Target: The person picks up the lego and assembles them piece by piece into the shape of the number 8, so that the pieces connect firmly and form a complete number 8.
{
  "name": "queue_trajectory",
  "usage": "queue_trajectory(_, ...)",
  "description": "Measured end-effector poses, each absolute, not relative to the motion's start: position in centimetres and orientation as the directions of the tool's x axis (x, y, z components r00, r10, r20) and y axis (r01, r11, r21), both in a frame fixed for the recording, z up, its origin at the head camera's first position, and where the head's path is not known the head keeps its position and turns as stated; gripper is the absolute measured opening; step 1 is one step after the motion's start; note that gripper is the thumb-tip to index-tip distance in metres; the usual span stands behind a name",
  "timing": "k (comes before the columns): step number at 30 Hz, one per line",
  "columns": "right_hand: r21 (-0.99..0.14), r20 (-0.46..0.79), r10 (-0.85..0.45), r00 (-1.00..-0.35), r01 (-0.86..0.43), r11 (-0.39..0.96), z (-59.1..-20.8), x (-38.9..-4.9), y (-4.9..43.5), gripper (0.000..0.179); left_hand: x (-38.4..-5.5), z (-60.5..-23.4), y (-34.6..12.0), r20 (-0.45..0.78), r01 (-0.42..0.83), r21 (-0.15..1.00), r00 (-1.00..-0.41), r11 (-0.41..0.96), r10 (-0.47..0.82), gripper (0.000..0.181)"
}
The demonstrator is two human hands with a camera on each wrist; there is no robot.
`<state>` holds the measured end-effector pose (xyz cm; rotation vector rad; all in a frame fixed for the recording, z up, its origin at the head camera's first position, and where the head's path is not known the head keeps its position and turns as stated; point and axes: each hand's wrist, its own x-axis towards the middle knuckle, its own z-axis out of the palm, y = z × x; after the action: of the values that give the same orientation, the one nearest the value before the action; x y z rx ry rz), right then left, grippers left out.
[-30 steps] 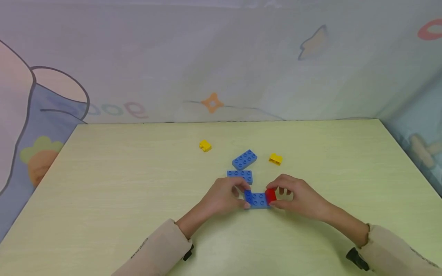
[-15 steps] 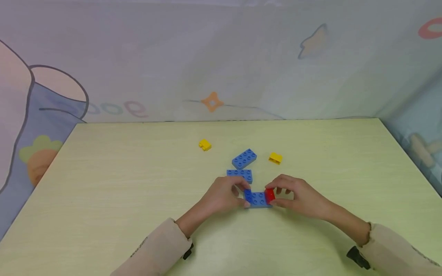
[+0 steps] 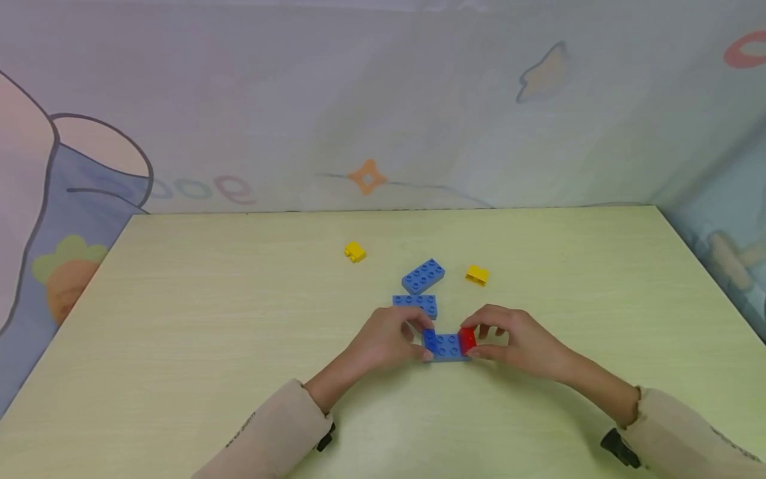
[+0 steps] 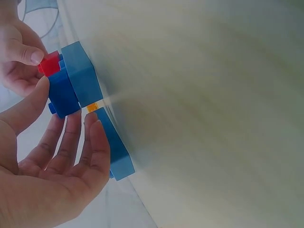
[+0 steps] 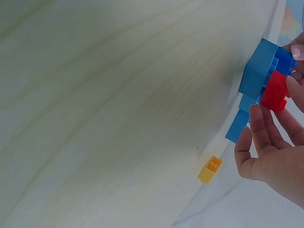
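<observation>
A light blue toy brick [image 3: 447, 348] lies on the table in front of the person, with two rows of studs showing between the hands. On its left end sits a darker blue brick [image 3: 429, 340], pinched between thumb and fingers of my left hand [image 3: 389, 340]. My right hand [image 3: 519, 340] pinches a red brick [image 3: 468, 340] at the right end. The right wrist view shows that red brick [image 5: 274, 91] slightly tilted over the light blue one [image 5: 257, 71]. In the left wrist view the darker blue brick [image 4: 64, 93] stands against the light blue brick's studded side.
Just behind the left hand lies another light blue brick [image 3: 415, 303], partly covered by the fingers. Behind it a further blue brick [image 3: 423, 277] lies at a slant. Small yellow bricks lie at the back left [image 3: 356, 252] and right [image 3: 477, 275]. A printed cloth [image 3: 287, 106] hangs behind the table.
The red brick has tipped slightly in the right hand, so that its studded top now shows. Otherwise both hands have stayed in place.
</observation>
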<state>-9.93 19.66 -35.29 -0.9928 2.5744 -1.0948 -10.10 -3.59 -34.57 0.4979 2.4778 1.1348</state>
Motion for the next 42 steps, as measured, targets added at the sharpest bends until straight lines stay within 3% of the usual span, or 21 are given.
queue_trajectory(42,-0.684,0.105,-0.648,-0.755,-0.528,0.504,-35.49,-10.27,19.43,0.027,-10.0,-34.54,-3.62,-0.172,0.171,0.771,-0.872,0.613,0.459,0.025)
